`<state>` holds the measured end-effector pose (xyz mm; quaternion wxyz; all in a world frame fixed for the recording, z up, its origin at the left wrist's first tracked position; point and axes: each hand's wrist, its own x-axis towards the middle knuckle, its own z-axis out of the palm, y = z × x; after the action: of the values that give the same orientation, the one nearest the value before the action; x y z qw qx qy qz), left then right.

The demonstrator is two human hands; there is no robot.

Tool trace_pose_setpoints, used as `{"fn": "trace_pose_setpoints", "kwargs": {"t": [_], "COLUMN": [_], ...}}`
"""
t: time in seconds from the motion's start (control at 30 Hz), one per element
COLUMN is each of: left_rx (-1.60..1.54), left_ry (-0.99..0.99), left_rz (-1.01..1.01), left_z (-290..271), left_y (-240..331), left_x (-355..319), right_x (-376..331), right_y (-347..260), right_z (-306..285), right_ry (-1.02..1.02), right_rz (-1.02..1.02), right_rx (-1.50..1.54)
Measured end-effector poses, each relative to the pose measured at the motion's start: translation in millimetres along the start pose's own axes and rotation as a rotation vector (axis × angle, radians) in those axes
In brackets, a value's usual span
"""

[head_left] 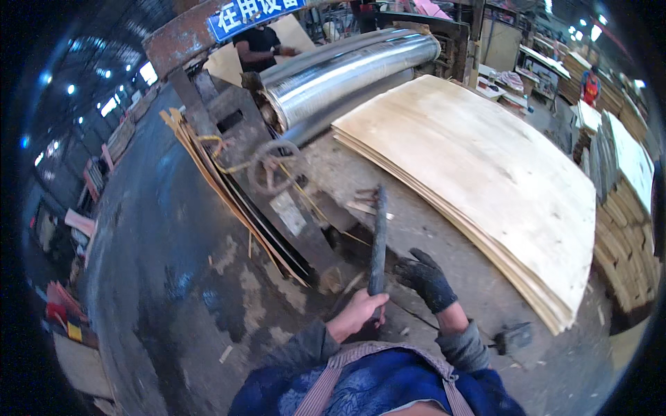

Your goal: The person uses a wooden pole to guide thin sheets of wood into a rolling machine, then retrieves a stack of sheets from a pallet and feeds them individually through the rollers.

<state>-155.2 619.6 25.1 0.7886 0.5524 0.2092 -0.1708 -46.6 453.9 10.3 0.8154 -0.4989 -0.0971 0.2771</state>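
My bare left hand (pixel 357 313) is closed round the lower end of a dark, worn pole (pixel 379 239). The pole points up and away from me, and small rusty prongs (pixel 366 196) show beside its far tip; I cannot tell whether they are fixed to it. In a black glove, my right hand (pixel 427 279) is held just right of the pole, apart from it, with its fingers stretched out and nothing in them. Farther right lies a stack of pale wood veneer sheets (pixel 472 173), its near corner reaching down toward my right side.
Ahead stands a roller machine with a shiny metal roller (pixel 354 73) and a rusty handwheel (pixel 274 166). Thin wood strips (pixel 215 177) lean along its left side. A person (pixel 258 47) is behind the roller. Tall board stacks (pixel 624 236) rise at the right.
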Motion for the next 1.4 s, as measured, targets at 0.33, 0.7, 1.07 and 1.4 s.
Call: {"fn": "trace_pose_setpoints", "kwargs": {"t": [0.33, 0.7, 1.07, 1.4], "left_rx": [0.203, 0.353, 0.699, 0.847], "left_ry": [0.023, 0.080, 0.421, 0.633], "left_rz": [-0.208, 0.142, 0.445, 0.349], "left_z": [165.7, 219.2, 387.2, 493.4], "left_y": [-73.8, -69.2, -133.7, -182.3], "left_x": [133.0, 147.7, 164.5, 207.0], "right_x": [-272.9, -492.0, -463.0, -511.4], "right_y": [-131.9, -118.2, -190.7, -224.1], "right_z": [-202.5, -313.7, -465.5, -596.4], "right_ry": [0.588, 1.118, 0.821, 0.644], "right_rz": [-0.388, -0.497, -0.322, -0.204], "right_rx": [-0.066, 0.254, 0.056, 0.064]}}
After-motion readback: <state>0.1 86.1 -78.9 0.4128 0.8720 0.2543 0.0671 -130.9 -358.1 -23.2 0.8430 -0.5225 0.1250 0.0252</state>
